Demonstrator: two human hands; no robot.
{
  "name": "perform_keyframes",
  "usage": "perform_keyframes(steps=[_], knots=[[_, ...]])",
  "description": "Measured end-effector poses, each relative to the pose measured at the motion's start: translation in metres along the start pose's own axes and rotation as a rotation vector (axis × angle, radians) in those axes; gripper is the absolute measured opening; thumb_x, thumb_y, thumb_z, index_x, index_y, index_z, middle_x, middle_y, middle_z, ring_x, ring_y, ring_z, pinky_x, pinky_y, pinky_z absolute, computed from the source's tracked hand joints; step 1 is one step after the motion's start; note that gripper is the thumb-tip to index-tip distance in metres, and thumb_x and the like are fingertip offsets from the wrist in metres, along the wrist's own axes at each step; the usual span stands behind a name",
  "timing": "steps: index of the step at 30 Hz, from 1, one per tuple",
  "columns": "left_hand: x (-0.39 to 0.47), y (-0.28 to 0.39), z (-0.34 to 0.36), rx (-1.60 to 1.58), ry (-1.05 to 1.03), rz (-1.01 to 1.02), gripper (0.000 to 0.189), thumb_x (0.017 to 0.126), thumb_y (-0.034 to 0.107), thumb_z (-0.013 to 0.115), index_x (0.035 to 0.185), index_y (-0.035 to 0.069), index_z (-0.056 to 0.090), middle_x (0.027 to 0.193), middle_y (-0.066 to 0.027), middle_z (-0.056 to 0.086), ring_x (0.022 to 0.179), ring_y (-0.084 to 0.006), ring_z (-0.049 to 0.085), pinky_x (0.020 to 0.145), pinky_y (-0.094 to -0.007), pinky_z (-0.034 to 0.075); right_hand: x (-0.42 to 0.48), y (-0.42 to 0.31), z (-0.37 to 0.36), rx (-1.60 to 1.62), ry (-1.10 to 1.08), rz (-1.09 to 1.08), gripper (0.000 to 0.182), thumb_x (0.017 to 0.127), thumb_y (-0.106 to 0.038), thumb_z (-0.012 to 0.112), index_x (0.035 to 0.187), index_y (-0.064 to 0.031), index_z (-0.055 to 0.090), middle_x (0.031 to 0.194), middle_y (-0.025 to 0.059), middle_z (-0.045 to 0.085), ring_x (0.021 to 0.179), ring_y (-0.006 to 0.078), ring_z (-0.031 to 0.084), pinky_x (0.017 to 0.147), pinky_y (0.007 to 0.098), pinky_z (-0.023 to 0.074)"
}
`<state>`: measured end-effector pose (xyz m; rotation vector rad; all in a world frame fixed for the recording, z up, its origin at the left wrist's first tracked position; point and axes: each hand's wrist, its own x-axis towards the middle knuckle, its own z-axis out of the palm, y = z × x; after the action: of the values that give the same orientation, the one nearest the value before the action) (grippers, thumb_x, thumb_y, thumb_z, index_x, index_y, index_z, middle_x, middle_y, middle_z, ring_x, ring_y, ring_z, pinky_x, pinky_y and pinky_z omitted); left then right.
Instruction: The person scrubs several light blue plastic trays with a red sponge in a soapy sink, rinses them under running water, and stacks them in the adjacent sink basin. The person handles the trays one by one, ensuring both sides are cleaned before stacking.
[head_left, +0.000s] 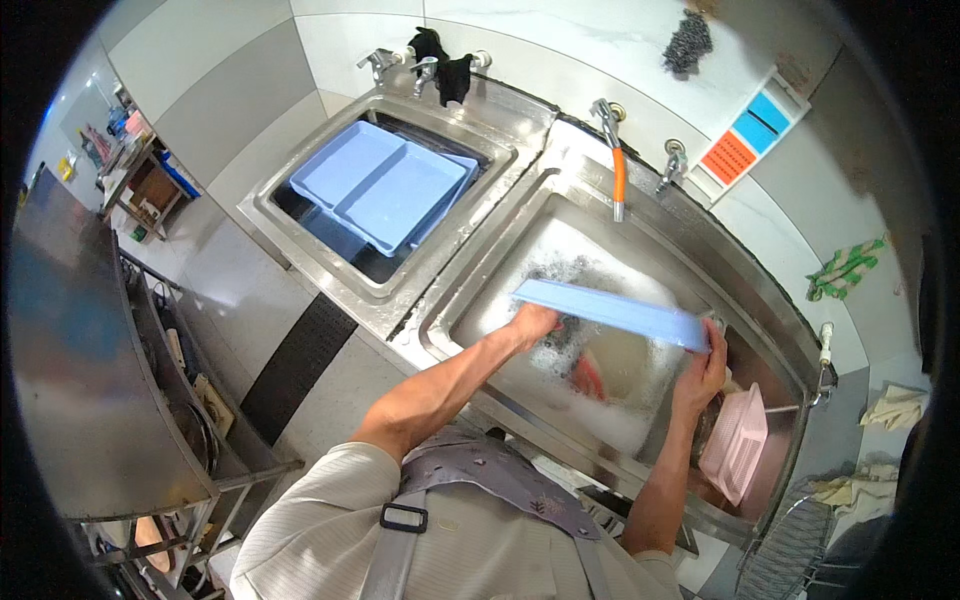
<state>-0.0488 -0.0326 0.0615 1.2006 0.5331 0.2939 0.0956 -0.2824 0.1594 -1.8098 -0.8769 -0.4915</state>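
Note:
Both of my hands hold a light blue plastic tray, seen nearly edge-on and slightly blurred, above a steel sink of foamy water. My left hand grips its left end from below. My right hand is closed around the right end, its fingers partly hidden by the tray. Beneath the tray a red item shows through the cloudy water; I cannot tell what it is. Several similar blue trays, one of them divided by a ridge, lie stacked in the left sink basin.
A faucet with an orange hose end hangs over the foamy sink. To the right, a pink plastic basket leans in another basin. Black cloths hang on the back taps. Metal shelving stands at the left, and a wire rack at the lower right.

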Motion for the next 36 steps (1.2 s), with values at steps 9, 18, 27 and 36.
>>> perform_keyframes(steps=[9, 18, 27, 36], knots=[[-0.071, 0.076, -0.074, 0.222, 0.102, -0.046, 0.032, 0.101, 0.023, 0.056, 0.115, -0.005, 0.066, 0.097, -0.0135, 0.070, 0.077, -0.0166, 0.066, 0.066, -0.0304, 0.058, 0.009, -0.026, 0.073, 0.401, -0.165, 0.433, 0.049, 0.104, -0.019, 0.048, 0.150, -0.0039, 0.040, 0.125, 0.0116, 0.058, 0.088, 0.0158, 0.065, 0.070, 0.0284, 0.0546], [-0.070, 0.087, -0.269, 0.129, 0.514, -0.022, 0.020, 0.092, 0.014, 0.063, 0.092, -0.006, 0.061, 0.074, -0.0139, 0.062, 0.059, -0.0239, 0.066, 0.054, -0.0346, 0.058, -0.033, -0.044, 0.125, 0.078, -0.449, 0.421, 0.044, 0.097, -0.020, 0.066, 0.136, -0.0037, 0.054, 0.125, 0.0114, 0.064, 0.096, 0.0216, 0.067, 0.086, 0.0351, 0.0533], [-0.026, 0.086, -0.391, 0.067, 0.451, -0.218, 0.047, 0.099, 0.048, 0.058, 0.088, 0.003, 0.063, 0.068, -0.0098, 0.067, 0.048, -0.0179, 0.060, 0.037, -0.0278, 0.043, -0.092, -0.043, 0.054, -0.216, -0.359, 0.401, 0.026, 0.096, -0.019, 0.060, 0.114, -0.0011, 0.066, 0.109, 0.0176, 0.067, 0.098, 0.0380, 0.065, 0.085, 0.0452, 0.0518], [-0.041, 0.113, -0.366, 0.955, 0.625, -0.058, 0.060, 0.094, 0.055, 0.063, 0.063, 0.005, 0.054, 0.048, -0.0045, 0.049, 0.038, -0.0143, 0.047, 0.034, -0.0312, 0.033, -0.118, -0.026, -0.066, -0.461, -0.062, 0.435, 0.022, 0.092, -0.011, 0.064, 0.112, -0.0044, 0.068, 0.107, 0.0144, 0.067, 0.096, 0.0347, 0.066, 0.085, 0.0408, 0.0537]])
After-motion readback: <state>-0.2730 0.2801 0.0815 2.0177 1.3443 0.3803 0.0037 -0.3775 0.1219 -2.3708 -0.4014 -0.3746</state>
